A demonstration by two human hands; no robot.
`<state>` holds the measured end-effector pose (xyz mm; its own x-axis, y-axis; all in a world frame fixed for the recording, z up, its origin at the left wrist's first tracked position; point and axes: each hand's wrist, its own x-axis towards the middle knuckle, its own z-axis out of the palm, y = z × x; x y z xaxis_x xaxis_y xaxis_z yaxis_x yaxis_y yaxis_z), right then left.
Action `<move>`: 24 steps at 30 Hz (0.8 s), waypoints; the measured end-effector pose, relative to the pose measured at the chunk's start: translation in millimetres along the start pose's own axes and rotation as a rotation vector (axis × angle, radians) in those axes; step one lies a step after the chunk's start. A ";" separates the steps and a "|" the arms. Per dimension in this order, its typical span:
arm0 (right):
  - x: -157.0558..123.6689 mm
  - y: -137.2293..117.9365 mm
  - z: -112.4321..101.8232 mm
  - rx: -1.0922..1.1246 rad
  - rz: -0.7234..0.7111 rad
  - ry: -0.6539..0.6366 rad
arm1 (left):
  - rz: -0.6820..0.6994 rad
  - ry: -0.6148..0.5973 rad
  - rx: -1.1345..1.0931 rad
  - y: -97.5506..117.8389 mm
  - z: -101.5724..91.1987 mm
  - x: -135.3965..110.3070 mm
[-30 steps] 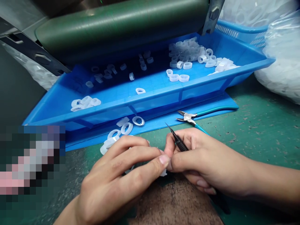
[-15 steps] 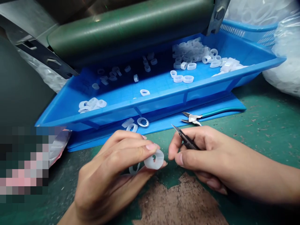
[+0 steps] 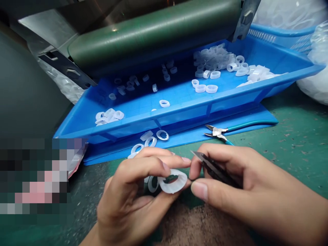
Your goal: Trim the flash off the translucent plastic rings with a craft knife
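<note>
Across the whole scene, a green-topped workbench (image 3: 302, 160), and on it a blue plastic tray (image 3: 179, 114), tilted toward the hands, likely for easy reach. Behind it, a dark green roller (image 3: 153, 37). Inside the tray, heaps of translucent rings (image 3: 215, 59), with a few more spilled just outside the front wall. Teal-handled side cutters (image 3: 216, 131) parked on the tray's blue base, handy beside the right hand (image 3: 238, 181). Dead centre, one ring (image 3: 173, 181) pinched firmly between thumb and fingers of the left hand (image 3: 130, 184), seemingly angled for a clear view of its edge. Small black-handled snips (image 3: 215, 169) clamped in the right fingers, blades apparently together, pointed tip near the ring.
</note>
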<state>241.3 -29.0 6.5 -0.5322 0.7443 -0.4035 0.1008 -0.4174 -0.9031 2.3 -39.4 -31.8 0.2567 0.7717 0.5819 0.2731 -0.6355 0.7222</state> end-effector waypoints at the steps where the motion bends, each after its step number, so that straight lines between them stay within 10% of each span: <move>1: 1.9 0.1 0.0 0.097 0.003 -0.006 | 0.023 -0.010 -0.003 -0.7 0.4 0.9; 24: 4.1 0.5 -11.1 0.292 0.034 -0.129 | -0.051 -0.173 0.056 -3.9 -18.7 7.3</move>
<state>248.5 -20.4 2.8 -0.6364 0.6632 -0.3939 -0.1150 -0.5865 -0.8017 -14.2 -30.7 -23.4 0.3956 0.7901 0.4683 0.3401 -0.5997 0.7244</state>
